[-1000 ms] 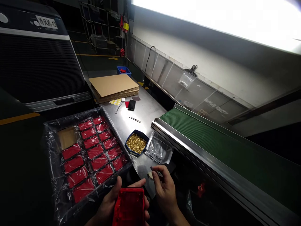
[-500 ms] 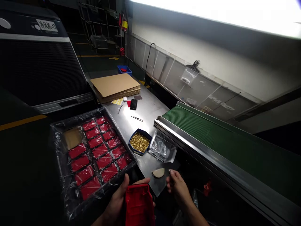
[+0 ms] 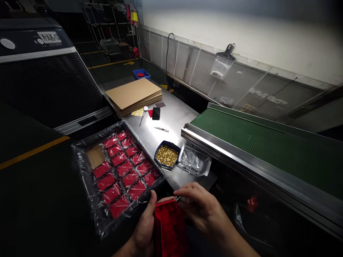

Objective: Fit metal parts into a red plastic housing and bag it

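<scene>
Hands meet low in the frame over a red plastic part [image 3: 169,228], held upright with its long axis running from the wrists up toward the workbench. Left hand [image 3: 144,228] wraps the part's left edge, thumb pressed along it. Right hand [image 3: 203,210] sits at the part's top right corner, fingertips [image 3: 180,197] narrowly pinched on something small and pale, too tiny to identify, touching the upper rim. Just beyond lie a tray of wrapped red parts [image 3: 80,157], a blue dish of brass pieces [image 3: 166,156] and a green conveyor belt [image 3: 254,142].
</scene>
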Tool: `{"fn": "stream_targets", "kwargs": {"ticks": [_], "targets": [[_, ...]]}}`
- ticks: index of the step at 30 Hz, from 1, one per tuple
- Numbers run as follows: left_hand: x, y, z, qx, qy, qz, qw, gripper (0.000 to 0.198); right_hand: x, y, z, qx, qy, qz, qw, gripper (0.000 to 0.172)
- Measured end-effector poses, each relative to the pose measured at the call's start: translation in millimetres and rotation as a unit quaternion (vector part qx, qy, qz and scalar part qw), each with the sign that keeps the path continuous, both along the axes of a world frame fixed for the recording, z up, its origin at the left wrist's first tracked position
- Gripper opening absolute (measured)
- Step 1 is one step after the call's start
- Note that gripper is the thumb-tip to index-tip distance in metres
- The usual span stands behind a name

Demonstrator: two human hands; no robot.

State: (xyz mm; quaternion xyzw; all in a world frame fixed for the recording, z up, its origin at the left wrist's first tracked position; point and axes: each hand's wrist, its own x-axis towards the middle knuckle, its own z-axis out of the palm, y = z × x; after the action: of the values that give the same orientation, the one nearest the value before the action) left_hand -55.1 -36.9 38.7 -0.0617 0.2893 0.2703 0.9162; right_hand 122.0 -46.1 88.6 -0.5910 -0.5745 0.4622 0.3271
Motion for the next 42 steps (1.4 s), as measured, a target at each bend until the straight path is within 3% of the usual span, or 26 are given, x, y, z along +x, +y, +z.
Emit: {"fn": "stream_targets", "kwargs": {"ticks": [5,11,15,22,29,35,38,42], "targets": [[-0.1,-1.9,4.6,-0.009,0.063,0.005,0.998,0.062,-15.2,-3.9,4.2,-0.033,-0.079,0.079,0.993,0.025],[-1.1,-1.0,7.1,-0.002,0.093,-0.009,0.996,0.064,-28.3,-4.0,-1.0,-0.027,-0.133,0.112,0.984,0.025],[-0.3,0.6,9.2,0.026,0.106,-0.005,0.994,0.06,-33.3,-2.1,-3.9,-0.053,-0.143,0.107,0.982,0.027],[-1.2,2.8,11.2,-0.001,0.145,-0.024,0.989,0.063,-33.7,-2.6,-5.1,-0.046,-0.137,0.108,0.984,0.027],[1.6,3.6,15.9,0.009,0.161,-0.039,0.986,0.063,-31.2,-3.1,-4.9,0.003,-0.173,0.114,0.978,0.025],[2.2,2.5,7.0,0.048,0.136,-0.049,0.988,0.064,-28.8,-0.8,-9.2,-0.017,-0.173,0.115,0.978,0.019],[1.1,2.1,2.8,0.046,0.128,-0.05,0.989,0.066,-26.3,-2.7,-12.3,-0.008,-0.146,0.103,0.984,0.02],[0.5,4.3,4.6,0.047,0.115,-0.023,0.992,0.068,-17.1,-7.5,-8.4,-0.026,-0.089,0.033,0.995,0.03]]}}
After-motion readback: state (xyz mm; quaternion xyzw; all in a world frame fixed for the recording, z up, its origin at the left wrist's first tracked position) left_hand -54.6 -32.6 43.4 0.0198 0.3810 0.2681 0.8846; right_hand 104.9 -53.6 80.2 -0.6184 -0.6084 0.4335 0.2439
